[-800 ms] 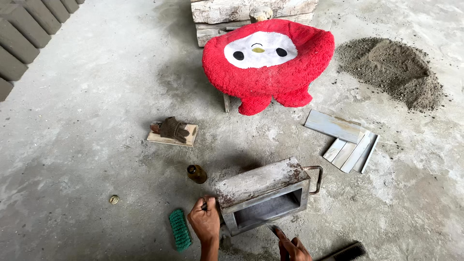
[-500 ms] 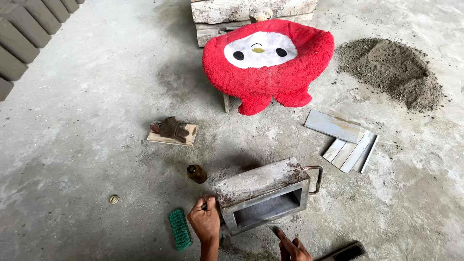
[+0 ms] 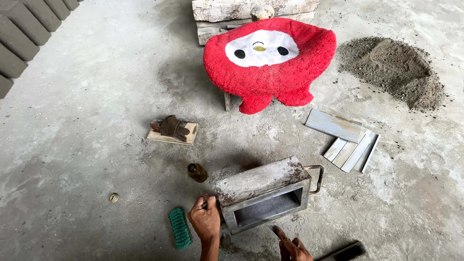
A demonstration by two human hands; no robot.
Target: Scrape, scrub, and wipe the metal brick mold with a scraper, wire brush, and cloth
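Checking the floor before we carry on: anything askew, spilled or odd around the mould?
The metal mould lies tipped on its side, opening facing the person. A small bottle lies toppled beside it, its cap apart on the floor. A red plush cushion looks odd among the tools.

Metal mould box (image 3: 265, 195): dull grey, rough w/ dried cement & rust patches. Floor (image 3: 87, 125) is matt, gritty concrete; red cushion (image 3: 268, 63) is fuzzy plush cloth. Brush (image 3: 180, 227) has green plastic bristles; slats (image 3: 349, 141) are grey, dusty wood.
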